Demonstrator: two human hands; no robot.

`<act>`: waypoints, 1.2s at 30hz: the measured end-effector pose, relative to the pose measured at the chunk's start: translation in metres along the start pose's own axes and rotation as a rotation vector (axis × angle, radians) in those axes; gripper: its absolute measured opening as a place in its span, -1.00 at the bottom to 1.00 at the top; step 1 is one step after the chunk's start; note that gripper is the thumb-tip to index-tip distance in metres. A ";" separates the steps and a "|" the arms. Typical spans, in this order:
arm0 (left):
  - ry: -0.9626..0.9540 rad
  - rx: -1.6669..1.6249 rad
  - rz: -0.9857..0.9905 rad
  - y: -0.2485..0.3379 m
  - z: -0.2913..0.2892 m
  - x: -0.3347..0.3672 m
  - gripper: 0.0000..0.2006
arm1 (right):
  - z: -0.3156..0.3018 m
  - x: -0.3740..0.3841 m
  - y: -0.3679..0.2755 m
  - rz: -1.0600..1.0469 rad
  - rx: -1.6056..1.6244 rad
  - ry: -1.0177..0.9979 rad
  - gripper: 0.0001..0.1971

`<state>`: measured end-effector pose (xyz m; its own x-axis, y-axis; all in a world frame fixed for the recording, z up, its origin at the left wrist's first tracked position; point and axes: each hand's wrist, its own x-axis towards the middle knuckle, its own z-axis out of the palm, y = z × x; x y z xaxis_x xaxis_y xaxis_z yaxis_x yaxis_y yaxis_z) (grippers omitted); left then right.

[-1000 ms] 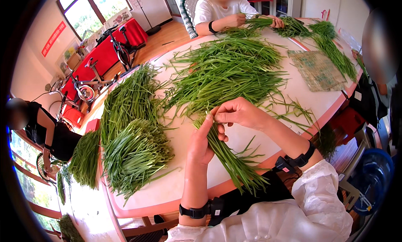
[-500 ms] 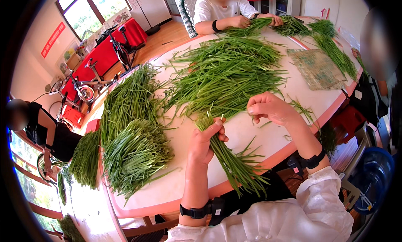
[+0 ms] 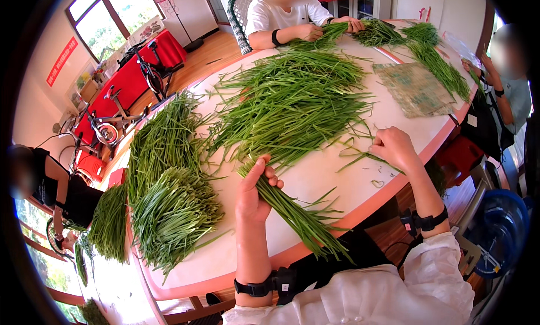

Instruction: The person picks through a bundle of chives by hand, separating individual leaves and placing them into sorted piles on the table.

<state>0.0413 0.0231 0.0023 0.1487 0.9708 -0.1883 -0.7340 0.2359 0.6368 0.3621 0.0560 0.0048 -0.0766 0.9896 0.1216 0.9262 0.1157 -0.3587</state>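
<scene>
My left hand [image 3: 256,190] is closed around a bunch of green chives [image 3: 298,215], thumb on top near the pale cut ends. The bunch slants down to the right, its leaf tips hanging over the table's near edge. My right hand [image 3: 396,148] has its fingers pinched together, low over the table beside a few loose chive strands [image 3: 354,153]. What lies between those fingertips is too small to make out. Beyond both hands spreads a large heap of loose chives [image 3: 298,100]. To the left lies a neatly stacked pile of chives [image 3: 174,218].
The white table [image 3: 270,240] has a pink border. More chives [image 3: 166,133] lie at its left. A woven sheet [image 3: 413,88] lies at the right. Across the table a person [image 3: 292,21] handles chives; others stand left and right. A blue tub [image 3: 500,229] sits low at right.
My right hand has moved right, away from the bunch, to the loose strands. My left hand still grips the chives. The view has shifted slightly, bringing more of the person at right into sight.
</scene>
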 end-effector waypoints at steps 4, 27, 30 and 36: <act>0.004 -0.039 0.009 0.000 -0.001 0.000 -0.80 | -0.012 0.005 -0.008 0.064 -0.128 0.034 -0.77; 0.006 -0.065 0.021 0.001 -0.002 0.006 -0.80 | 0.079 0.056 -0.117 -0.578 0.390 -0.081 -0.92; 0.030 -0.050 0.043 0.001 0.001 0.005 -0.78 | 0.058 0.054 -0.115 -0.328 0.809 -0.261 -0.83; 0.072 0.059 0.065 -0.007 0.002 0.005 -0.73 | 0.051 0.047 -0.122 -0.297 1.046 -0.410 -0.82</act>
<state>0.0485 0.0262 -0.0020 0.0525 0.9790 -0.1969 -0.7001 0.1767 0.6918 0.2266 0.0926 0.0072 -0.5303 0.8431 0.0891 0.1093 0.1722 -0.9790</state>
